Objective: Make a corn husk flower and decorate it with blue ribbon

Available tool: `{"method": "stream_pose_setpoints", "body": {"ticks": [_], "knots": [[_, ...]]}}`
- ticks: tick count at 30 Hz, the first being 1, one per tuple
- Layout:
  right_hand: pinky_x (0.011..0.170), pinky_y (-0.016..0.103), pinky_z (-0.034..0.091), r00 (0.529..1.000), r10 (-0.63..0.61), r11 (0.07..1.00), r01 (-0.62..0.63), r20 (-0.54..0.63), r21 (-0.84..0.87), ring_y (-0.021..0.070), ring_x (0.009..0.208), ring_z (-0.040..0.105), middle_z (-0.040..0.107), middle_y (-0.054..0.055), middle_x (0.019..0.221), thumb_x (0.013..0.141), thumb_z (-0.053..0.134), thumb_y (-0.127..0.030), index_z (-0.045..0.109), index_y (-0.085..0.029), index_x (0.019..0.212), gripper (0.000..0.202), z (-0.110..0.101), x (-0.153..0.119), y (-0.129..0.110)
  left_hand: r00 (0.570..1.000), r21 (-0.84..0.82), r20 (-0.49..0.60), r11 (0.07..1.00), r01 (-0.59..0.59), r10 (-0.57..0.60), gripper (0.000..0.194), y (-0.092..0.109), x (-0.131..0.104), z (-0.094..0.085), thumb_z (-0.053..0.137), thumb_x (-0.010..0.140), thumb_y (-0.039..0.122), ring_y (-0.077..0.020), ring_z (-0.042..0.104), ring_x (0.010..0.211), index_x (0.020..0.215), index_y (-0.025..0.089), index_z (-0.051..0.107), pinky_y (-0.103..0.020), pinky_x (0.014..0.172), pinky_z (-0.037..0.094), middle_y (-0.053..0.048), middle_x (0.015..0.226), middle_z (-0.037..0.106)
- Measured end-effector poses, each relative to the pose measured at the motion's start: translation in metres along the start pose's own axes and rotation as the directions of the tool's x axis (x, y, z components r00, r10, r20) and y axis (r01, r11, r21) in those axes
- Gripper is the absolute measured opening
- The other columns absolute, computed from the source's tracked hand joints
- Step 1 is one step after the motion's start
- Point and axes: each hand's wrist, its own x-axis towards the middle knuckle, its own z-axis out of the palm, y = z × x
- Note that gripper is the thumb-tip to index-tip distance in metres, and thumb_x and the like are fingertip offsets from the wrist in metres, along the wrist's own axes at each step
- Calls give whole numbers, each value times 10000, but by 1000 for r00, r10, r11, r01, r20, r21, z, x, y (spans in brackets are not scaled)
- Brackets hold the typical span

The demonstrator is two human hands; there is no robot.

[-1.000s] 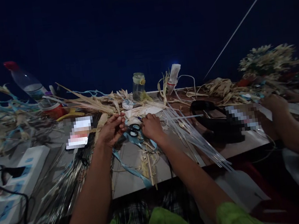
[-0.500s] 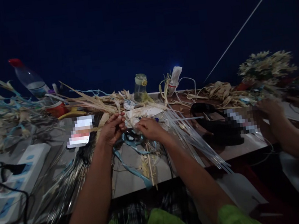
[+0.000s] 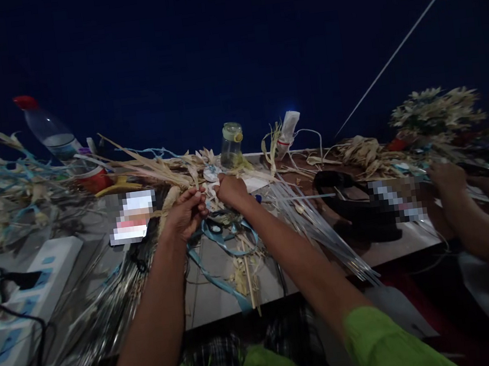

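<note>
Pinched between the fingertips of my left hand (image 3: 188, 212) is a pale dried husk piece (image 3: 193, 174) that points upward. My right hand (image 3: 232, 191) is closed just to its right, over a small white item (image 3: 211, 174); what its fingers hold is too small to make out. A blue ribbon (image 3: 211, 276) curls below both hands and hangs toward the table's front edge. Thin straw-coloured sticks (image 3: 249, 277) lie beside it. Behind my right hand stands a clear bottle with a yellowish lid (image 3: 231, 143).
A power strip (image 3: 44, 296), a phone (image 3: 132, 217) and thin wires (image 3: 108, 306) lie to the left. Clear rods (image 3: 322, 233) and a black strap-like object (image 3: 355, 211) lie to the right, near another person's hand (image 3: 446, 176). A red-capped bottle (image 3: 51, 129) leans behind.
My right hand has moved up and slightly left, toward the small white item. My left hand keeps its pinch in nearly the same place.
</note>
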Motion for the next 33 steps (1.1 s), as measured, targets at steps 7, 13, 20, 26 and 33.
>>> {"method": "stream_pose_setpoints", "body": {"ticks": [7,13,20,26,33], "knots": [[782,335,411,985,-87,996,82,151,43,243,950,583,658,100,991,771,490,-347,621,-213,959,265,1,8,-15,999,-66,-35,998,-23,21,191,7,-2,0,658,633,127,-30,439,466,796,125,558,-155,437,358,26,611,509],[818,362,391,988,-95,995,89,123,54,274,990,548,643,157,982,683,557,-230,649,-135,797,175,12,-2,-28,998,-94,-55,995,-41,36,150,9,-3,1,643,640,118,-27,422,459,748,116,540,-152,430,341,21,601,502],[531,193,370,997,68,534,-72,42,842,69,516,474,517,-46,552,710,539,-243,535,-165,640,105,-22,6,-11,1000,-74,-24,997,-19,17,168,5,-1,-1,650,643,141,-22,399,441,763,122,534,-153,415,320,33,600,491],[435,157,343,982,46,-159,-173,182,972,27,416,401,452,-95,510,615,662,-246,446,-182,673,232,-47,-28,-4,999,44,14,999,31,-32,236,-1,-8,17,716,591,171,-8,364,419,718,126,523,-148,404,304,41,591,497],[411,162,350,979,40,-253,-185,201,950,31,393,410,472,-92,492,587,696,-285,447,-177,661,281,-23,-49,1,983,193,101,972,134,-155,241,-10,-11,26,732,590,235,-25,418,435,732,140,563,-151,404,303,30,580,529]]}}
